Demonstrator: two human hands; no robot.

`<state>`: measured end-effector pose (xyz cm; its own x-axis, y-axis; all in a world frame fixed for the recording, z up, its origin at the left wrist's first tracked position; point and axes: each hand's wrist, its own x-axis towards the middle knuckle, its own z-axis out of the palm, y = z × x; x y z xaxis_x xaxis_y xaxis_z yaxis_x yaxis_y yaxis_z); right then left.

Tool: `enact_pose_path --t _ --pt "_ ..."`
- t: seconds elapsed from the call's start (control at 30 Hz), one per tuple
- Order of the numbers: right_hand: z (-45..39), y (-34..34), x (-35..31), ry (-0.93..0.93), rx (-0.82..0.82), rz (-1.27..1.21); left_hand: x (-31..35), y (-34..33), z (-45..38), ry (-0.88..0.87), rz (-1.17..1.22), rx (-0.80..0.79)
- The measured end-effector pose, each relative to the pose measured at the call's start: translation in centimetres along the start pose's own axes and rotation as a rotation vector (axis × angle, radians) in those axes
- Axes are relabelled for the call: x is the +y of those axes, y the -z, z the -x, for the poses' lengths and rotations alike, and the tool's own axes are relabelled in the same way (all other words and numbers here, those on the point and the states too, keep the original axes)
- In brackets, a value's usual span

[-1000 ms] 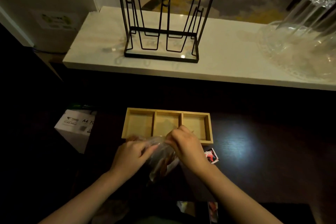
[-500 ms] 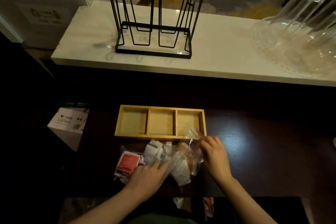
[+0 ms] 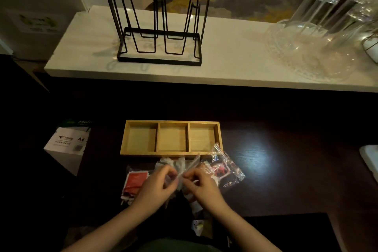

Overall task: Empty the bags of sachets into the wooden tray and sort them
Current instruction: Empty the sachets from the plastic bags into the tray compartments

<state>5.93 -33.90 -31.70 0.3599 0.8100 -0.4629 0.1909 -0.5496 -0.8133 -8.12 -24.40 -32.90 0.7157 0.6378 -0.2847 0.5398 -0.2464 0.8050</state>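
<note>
A wooden tray with three compartments, all bare, lies on the dark table. Just in front of it my left hand and my right hand pinch the top of a clear plastic bag of pale sachets between them. To the left lies a bag of red sachets, partly under my left hand. To the right a crumpled clear bag rests on the table over a sachet with a red print.
A black wire rack stands on the white counter behind the table, with upturned glasses on a glass dish at the right. A white A4 paper box sits left of the table. Something pale lies at the right edge.
My right hand let go of the crumpled bag, which now lies on the right. Both hands have come together on the bag of pale sachets in the middle.
</note>
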Motion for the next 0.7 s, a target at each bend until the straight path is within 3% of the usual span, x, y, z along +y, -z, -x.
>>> enact_pose_path --t 0.13,0.3,0.47,0.6,0.7 --pt "-1.6 -1.5 -0.3 0.169 0.081 0.13 2.0 1.2 -1.8 0.177 0.169 0.025" --pt "-2.2 -1.0 -0.7 0.234 0.123 0.172 2.8 1.8 -1.7 0.162 0.026 -0.074" --pt "-2.1 -1.2 -1.2 0.191 0.071 -0.027 2.1 1.9 -1.2 0.196 -0.098 0.027" --pt "-2.2 -1.8 -1.0 0.193 0.018 0.003 1.7 2.0 -1.3 0.338 0.154 -0.107" --pt "-2.1 -2.0 -1.2 0.221 0.007 0.071 1.4 2.0 -1.6 0.34 0.142 -0.129"
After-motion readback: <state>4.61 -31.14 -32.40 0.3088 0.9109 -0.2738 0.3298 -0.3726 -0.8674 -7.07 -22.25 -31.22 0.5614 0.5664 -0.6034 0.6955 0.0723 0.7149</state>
